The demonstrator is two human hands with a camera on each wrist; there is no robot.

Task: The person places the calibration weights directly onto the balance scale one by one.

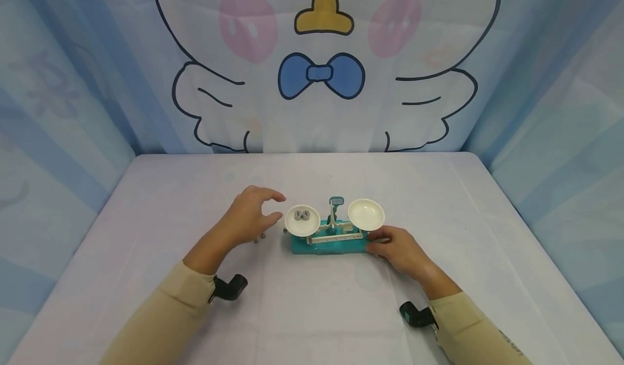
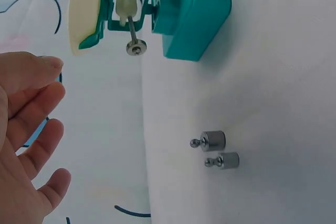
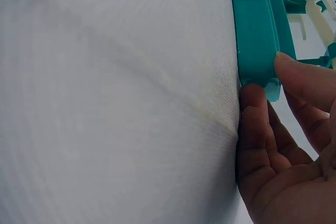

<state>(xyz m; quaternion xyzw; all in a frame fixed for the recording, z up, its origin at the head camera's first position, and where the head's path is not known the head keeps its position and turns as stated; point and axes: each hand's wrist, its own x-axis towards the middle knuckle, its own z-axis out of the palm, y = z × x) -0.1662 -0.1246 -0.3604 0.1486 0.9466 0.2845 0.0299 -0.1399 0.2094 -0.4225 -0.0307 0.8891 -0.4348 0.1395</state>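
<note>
Left arm (image 1: 166, 305): extends from the lower left of the head view, angled up and toward the right; tan sleeve (image 1: 158, 321) covers the forearm and ends short of the bare left wrist (image 1: 199, 258); left grip (image 1: 248, 210): bare hand, free, thumb and index finger spread with a clear gap between their tips, other fingers gently bent; right arm (image 1: 473, 324): extends from the lower right, angled up and toward the left, sleeved likewise; right wrist (image 1: 439, 284): bare; right grip (image 1: 397, 248): bare hand, thumb set against the bent fingers in a pinching hold, palm edge low.
</note>
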